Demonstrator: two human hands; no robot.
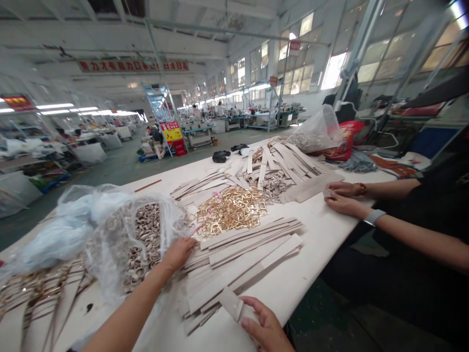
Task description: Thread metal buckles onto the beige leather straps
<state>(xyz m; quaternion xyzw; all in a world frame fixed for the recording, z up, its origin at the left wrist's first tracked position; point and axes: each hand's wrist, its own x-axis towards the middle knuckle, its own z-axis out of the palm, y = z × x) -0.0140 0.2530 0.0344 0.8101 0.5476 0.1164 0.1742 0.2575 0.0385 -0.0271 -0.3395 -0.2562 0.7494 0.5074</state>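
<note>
My right hand (266, 323) grips a beige strap (231, 302) between thumb and fingers at the table's near edge. A narrow band crosses this strap close to the thumb. My left hand (180, 252) reaches out beside a heap of gold buckles (234, 208), its fingers loosely extended at the heap's near left edge. What lies under its fingertips is too small to make out. Between my hands lie stacked beige strips (252, 249). A clear plastic bag (170, 215) of small beige loops (147, 227) stands open left of my left hand.
Across the white table (311, 239), a co-worker's hands (342, 198) hold a small pale piece. More strips (282, 164) and a plastic bag (318, 129) lie at the far end. Straps with gold buckles (44, 288) lie at left, near a bluish plastic bag (62, 234).
</note>
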